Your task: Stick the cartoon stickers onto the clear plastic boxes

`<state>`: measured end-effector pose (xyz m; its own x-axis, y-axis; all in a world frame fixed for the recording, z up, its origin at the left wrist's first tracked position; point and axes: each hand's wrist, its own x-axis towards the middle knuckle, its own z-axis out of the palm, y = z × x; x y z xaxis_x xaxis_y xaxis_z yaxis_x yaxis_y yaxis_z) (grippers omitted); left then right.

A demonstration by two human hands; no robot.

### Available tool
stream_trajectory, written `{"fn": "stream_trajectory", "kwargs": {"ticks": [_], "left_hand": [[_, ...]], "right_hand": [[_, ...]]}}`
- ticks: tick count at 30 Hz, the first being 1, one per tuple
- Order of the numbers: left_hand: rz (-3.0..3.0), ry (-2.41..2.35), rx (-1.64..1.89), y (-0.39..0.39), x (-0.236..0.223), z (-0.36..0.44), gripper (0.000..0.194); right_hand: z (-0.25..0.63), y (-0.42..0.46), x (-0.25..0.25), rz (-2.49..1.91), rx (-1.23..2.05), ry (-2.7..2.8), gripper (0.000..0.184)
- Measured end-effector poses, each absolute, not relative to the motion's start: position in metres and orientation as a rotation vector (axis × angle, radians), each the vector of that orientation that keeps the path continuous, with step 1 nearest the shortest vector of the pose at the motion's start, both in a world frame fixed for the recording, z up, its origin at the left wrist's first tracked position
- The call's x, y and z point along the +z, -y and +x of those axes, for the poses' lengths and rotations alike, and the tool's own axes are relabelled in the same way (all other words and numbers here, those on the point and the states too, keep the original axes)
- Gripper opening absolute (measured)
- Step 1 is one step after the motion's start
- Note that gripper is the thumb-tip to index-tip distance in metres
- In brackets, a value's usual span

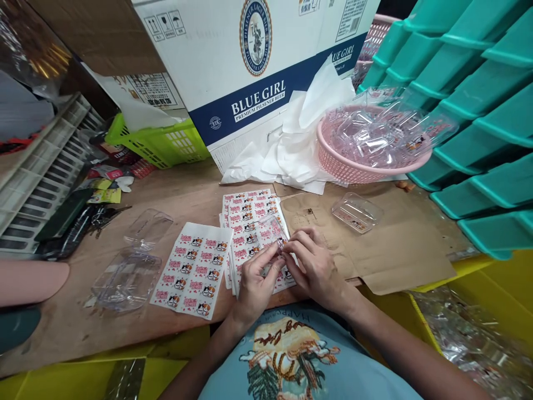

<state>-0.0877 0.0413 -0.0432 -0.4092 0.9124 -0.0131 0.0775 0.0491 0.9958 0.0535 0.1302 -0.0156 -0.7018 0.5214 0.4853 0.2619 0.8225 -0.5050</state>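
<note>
Both my hands meet over a stack of sticker sheets (pixel 239 211) printed with pink lettering and cartoon cats. My left hand (pixel 259 280) pinches a clear plastic box (pixel 268 230) from its near side. The fingers of my right hand (pixel 314 264) are bent together at the same box, by a small cat sticker (pixel 281 243); whether they grip the sticker or the box is hidden. A single sticker sheet (pixel 191 269) lies to the left of the stack. Beyond my right hand, a clear box with a sticker on it (pixel 357 213) rests on the cardboard.
Clear plastic boxes (pixel 127 278) lie at the left. A pink basket (pixel 362 166) heaped with clear boxes stands at the back right, near teal bins (pixel 491 133). A large beer carton (pixel 216 111) and crumpled white paper (pixel 287 155) bound the back. Yellow container (pixel 425 322) with clear packs sits lower right.
</note>
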Motion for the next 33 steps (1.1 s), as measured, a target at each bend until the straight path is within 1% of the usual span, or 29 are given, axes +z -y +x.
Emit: {"fn": "stream_trajectory", "kwargs": {"ticks": [3, 6, 8, 12, 13, 15, 18, 20, 23, 27, 29, 31, 33], "left_hand": [[1.123, -1.599, 1.418, -0.044, -0.036, -0.090, 0.035], [1.125, -1.609, 1.394, -0.047, -0.034, -0.093, 0.037], [1.053, -1.611, 1.398, -0.048, -0.034, -0.095, 0.037], [0.949, -1.569, 1.426, -0.049, -0.039, -0.095, 0.037], [0.944, -1.565, 1.431, -0.048, -0.040, -0.095, 0.037], [0.945, -1.565, 1.443, -0.048, -0.041, -0.094, 0.037], [0.970, -1.560, 1.465, -0.047, -0.040, -0.092, 0.036], [1.018, -1.571, 1.462, -0.048, -0.038, -0.092, 0.035], [1.118, -1.621, 1.424, -0.049, -0.034, -0.092, 0.034], [1.177, -1.686, 1.386, -0.047, -0.034, -0.097, 0.028], [1.154, -1.686, 1.370, -0.044, -0.034, -0.100, 0.029], [1.139, -1.711, 1.407, -0.041, -0.031, -0.103, 0.036], [1.160, -1.767, 1.513, -0.041, -0.021, -0.104, 0.046]], "right_hand": [[0.053, -0.142, -0.011, -0.572, 0.512, 2.455, 0.010], [0.052, -0.161, -0.006, -0.547, 0.555, 2.451, 0.010], [0.051, -0.172, -0.004, -0.530, 0.634, 2.415, 0.011], [0.054, -0.175, -0.009, -0.603, 0.875, 2.224, 0.020], [0.055, -0.172, -0.011, -0.640, 0.908, 2.174, 0.018], [0.055, -0.163, -0.017, -0.690, 0.887, 2.102, 0.012], [0.052, -0.147, -0.022, -0.672, 0.732, 2.060, 0.017], [0.048, -0.139, -0.023, -0.642, 0.671, 2.079, 0.014], [0.046, -0.146, -0.023, -0.659, 0.725, 2.156, 0.012], [0.060, -0.200, -0.009, -0.745, 0.856, 2.192, 0.015], [0.070, -0.234, 0.011, -0.807, 0.777, 2.142, 0.015], [0.077, -0.257, 0.038, -0.817, 0.531, 2.127, 0.013], [0.076, -0.259, 0.062, -0.702, 0.283, 2.192, 0.008]]}}
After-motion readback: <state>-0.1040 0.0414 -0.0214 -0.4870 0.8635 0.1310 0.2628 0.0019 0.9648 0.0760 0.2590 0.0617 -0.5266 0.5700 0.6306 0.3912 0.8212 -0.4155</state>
